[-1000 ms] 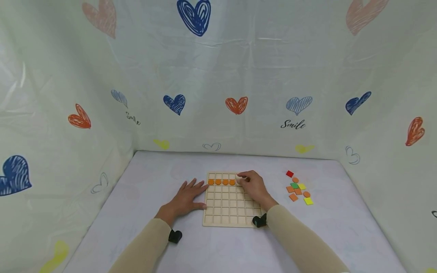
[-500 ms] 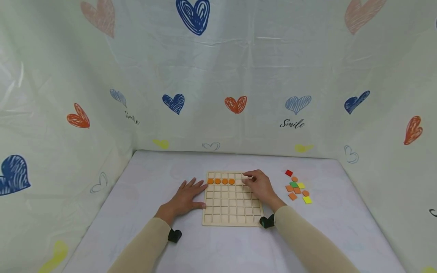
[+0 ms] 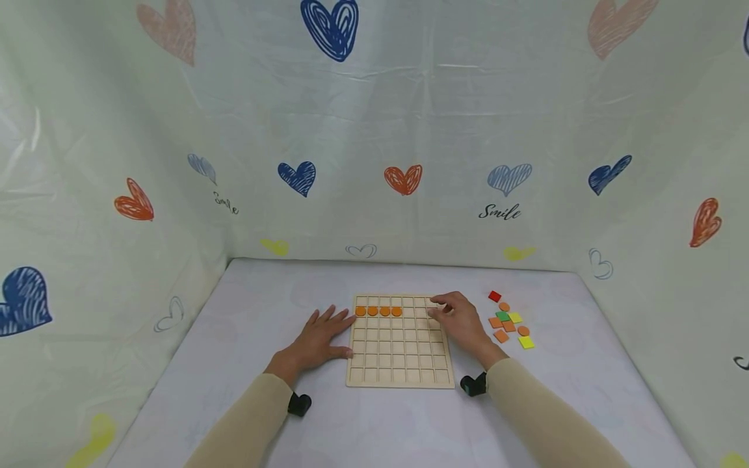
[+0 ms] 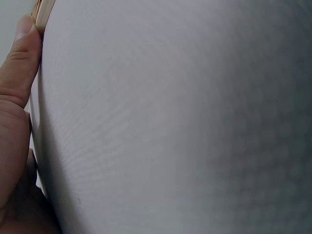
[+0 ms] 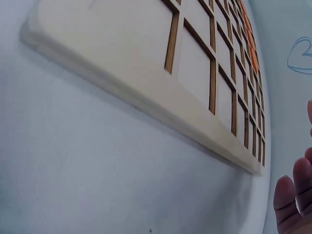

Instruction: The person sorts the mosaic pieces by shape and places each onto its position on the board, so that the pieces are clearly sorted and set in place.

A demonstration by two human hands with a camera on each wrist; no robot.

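Note:
A square wooden grid board (image 3: 400, 381) lies on the table, with several orange discs (image 3: 372, 312) side by side in the left cells of its second row from the far edge. My left hand (image 3: 313, 341) rests flat beside the board, fingers spread; its fingertips and thumb (image 4: 20, 68) touch the board's left edge. Over the board's far right part is my right hand (image 3: 462, 322), index finger and thumb apart with nothing visible between them. In the right wrist view only some loosely bent fingers (image 5: 302, 180) show, to the right of the board's near edge.
Right of the board lies a loose group of small pieces: a red square (image 3: 495, 296), a green piece (image 3: 502, 316), yellow squares (image 3: 526, 342), orange squares (image 3: 500, 336) and orange discs (image 3: 523, 331). A heart-printed curtain (image 3: 409, 221) stands behind the table.
My right hand has moved right along the row, from near the last orange disc to the board's right edge, baring more cells. The left hand and the discs stay put.

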